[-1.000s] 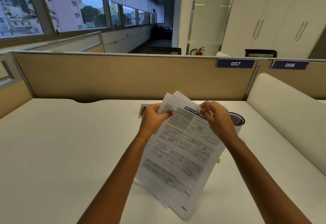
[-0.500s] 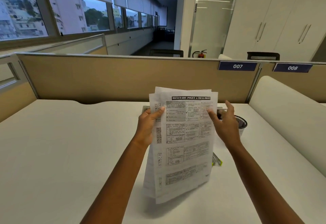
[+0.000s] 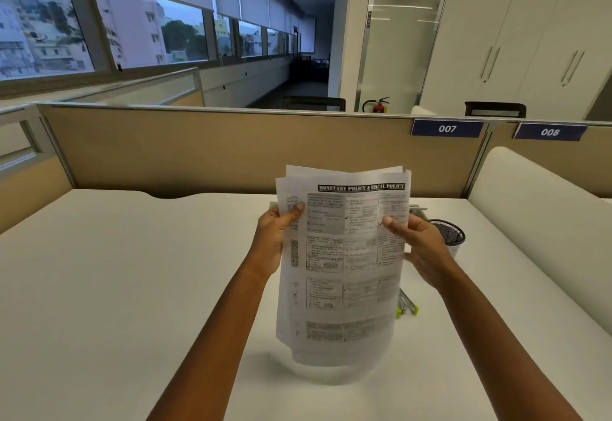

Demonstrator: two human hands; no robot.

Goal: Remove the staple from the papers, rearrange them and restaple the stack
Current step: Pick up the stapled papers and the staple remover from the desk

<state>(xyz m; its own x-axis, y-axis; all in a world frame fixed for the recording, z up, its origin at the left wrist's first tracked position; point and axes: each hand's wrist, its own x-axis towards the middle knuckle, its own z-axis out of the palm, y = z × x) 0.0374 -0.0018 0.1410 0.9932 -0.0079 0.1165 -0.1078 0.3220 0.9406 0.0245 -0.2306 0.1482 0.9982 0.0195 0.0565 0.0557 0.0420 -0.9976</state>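
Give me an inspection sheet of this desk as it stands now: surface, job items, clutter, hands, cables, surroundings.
Surface: white desk, mostly bare.
Job's things: stack of printed papers held upright above the desk, top edges uneven, lower edge blurred; a yellow-green tool, perhaps the stapler, lies on the desk, partly hidden behind the sheets.
Clutter: black mesh pen cup by the right hand.
Hands: left hand grips the stack's left edge; right hand grips the right edge, thumb on the front sheet.
Cables: nothing seen; a desk port shows behind the papers.
Surroundings: tan partition with labels 007 and 008, windows, cabinets, a fire extinguisher.
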